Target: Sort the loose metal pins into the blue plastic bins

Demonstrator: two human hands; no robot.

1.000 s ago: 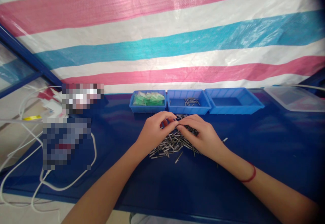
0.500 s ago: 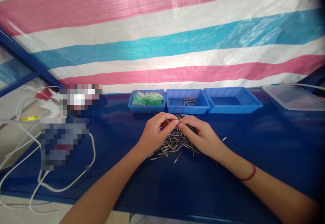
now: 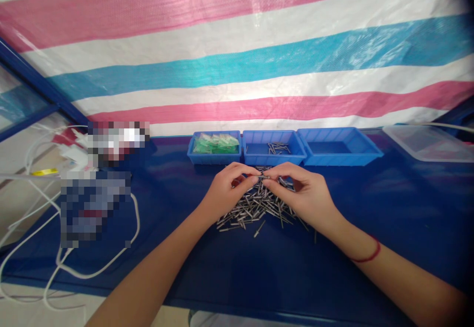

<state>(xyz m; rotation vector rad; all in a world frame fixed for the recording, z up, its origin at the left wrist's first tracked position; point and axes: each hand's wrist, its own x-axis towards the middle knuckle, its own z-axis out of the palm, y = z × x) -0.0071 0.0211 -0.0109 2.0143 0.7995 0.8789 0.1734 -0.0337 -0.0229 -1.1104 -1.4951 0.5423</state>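
Between my two hands a thin metal pop rivet (image 3: 263,177) lies roughly level. The thumb and fingers of my left hand (image 3: 231,186) pinch its left end. My right hand (image 3: 301,188) pinches the other end between thumb and forefinger. Under and around both hands spreads a pile of loose pop rivets (image 3: 255,208) on the dark blue table (image 3: 237,272). Just behind my hands stands a blue bin (image 3: 255,160) with several rivets lying in it.
To its left, another blue bin (image 3: 215,159) holds small bags with green contents. A third blue bin (image 3: 340,159) and a clear plastic lid or tray (image 3: 425,144) stand at the right. White cables (image 3: 137,213) and blurred-out items occupy the left side. A striped sheet (image 3: 237,75) hangs behind.
My right hand has shifted slightly right and turned, its fingertips drawing a little apart from the left ones. The rivet between them now shows.
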